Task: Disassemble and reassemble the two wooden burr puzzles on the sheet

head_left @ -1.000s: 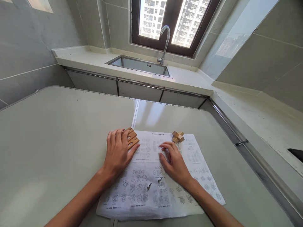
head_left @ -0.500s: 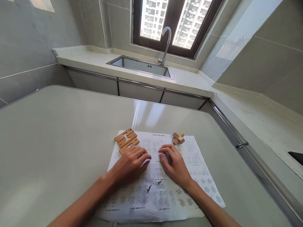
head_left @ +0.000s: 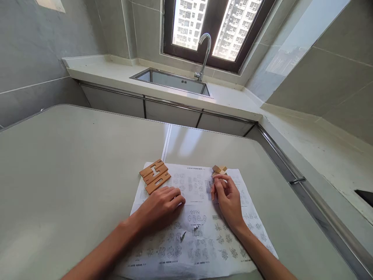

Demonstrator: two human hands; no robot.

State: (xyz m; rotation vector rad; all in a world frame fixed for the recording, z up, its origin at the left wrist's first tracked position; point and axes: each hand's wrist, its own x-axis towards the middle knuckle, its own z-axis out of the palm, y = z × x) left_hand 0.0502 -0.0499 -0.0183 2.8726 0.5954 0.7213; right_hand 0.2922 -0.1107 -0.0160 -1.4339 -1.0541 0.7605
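Wood, tan, flat: a set of slotted plates (head_left: 155, 176) side by side, one marked with a 2, lying across the sheet's far left corner. Wood, paler: one interlocking block puzzle (head_left: 219, 169), on the sheet near its far right corner, partly hidden by fingers. Paper, white: one printed sheet (head_left: 189, 243), covered in small diagrams, two small tears near its middle, spread on a pale table (head_left: 72, 163). Left hand (head_left: 164, 201): palm down over the sheet, loosely unclenched, fingers slightly bent, just beside the plates' near edge. Right hand (head_left: 229, 196): fingers curled, tips at the puzzle's near side; whether they grip it cannot be told. Beyond the table: steel sink (head_left: 140, 74), curved tap (head_left: 207, 48), dark-framed window (head_left: 214, 23).
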